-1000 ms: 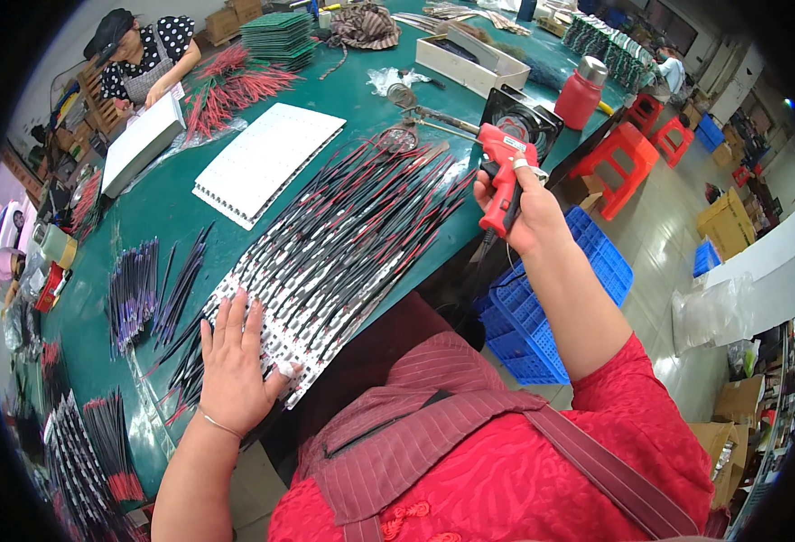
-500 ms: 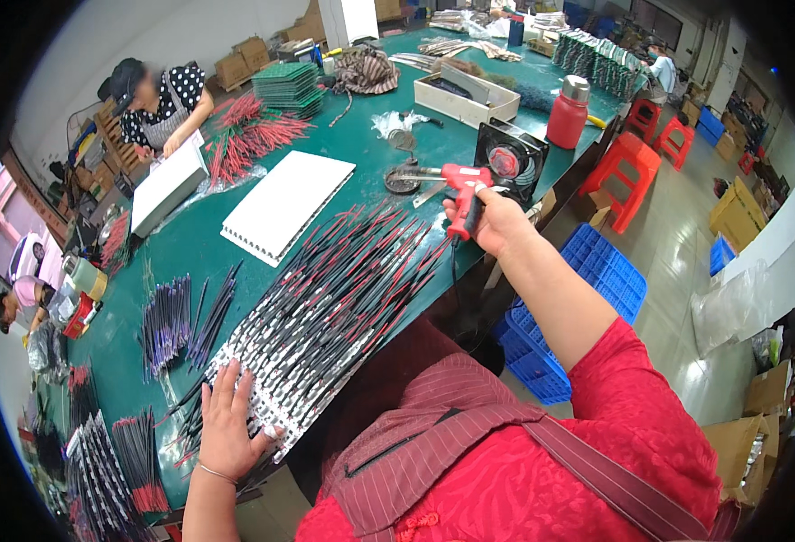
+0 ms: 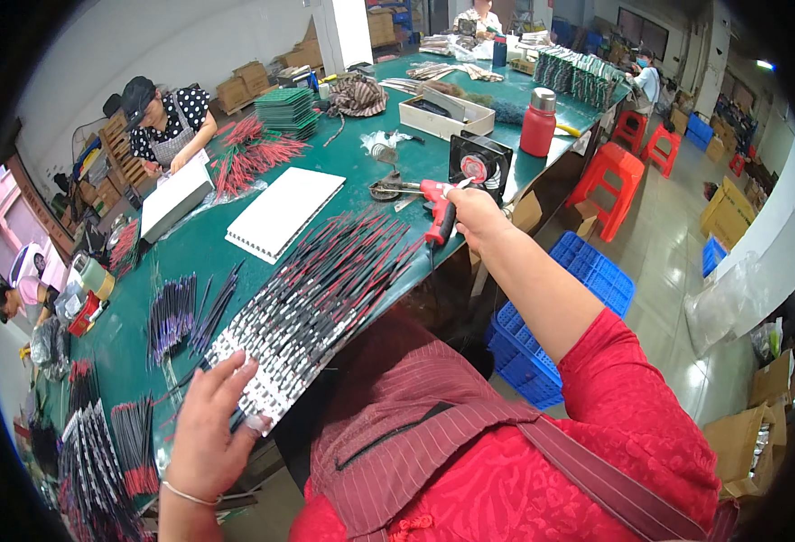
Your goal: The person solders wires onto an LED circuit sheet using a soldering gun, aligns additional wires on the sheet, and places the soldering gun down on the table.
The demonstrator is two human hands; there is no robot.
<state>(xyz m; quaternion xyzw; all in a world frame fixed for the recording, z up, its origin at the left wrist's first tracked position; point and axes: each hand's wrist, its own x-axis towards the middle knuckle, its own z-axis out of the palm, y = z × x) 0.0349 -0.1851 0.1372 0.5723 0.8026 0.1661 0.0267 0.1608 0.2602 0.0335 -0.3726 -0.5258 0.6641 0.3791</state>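
My right hand [image 3: 480,217] is wrapped round the handle of a red-and-black soldering gun [image 3: 440,203]. The gun's metal tip points left, over a small round dark dish [image 3: 385,191]. In front of me lie many black and red wires [image 3: 348,262] in a row, their near ends along a white-patterned board [image 3: 275,384] at the table edge. My left hand [image 3: 206,429] is at the board's near left end, fingers and thumb apart, the thumb at its corner. A small pale cap or wrap shows on the thumb tip.
A black fan [image 3: 481,163] and a red flask [image 3: 538,122] stand beyond my right hand. A white hole-edged board [image 3: 284,212] lies farther in. Purple-and-black wires [image 3: 172,316] are left. Across the table [image 3: 343,144] a person works at a white box [image 3: 176,200]. Blue crates [image 3: 542,334] stand right.
My left hand has lifted and curled from lying flat, drawing back slightly toward the board's corner. The soldering gun stays in my right hand, its tip at the dish. The view has shifted.
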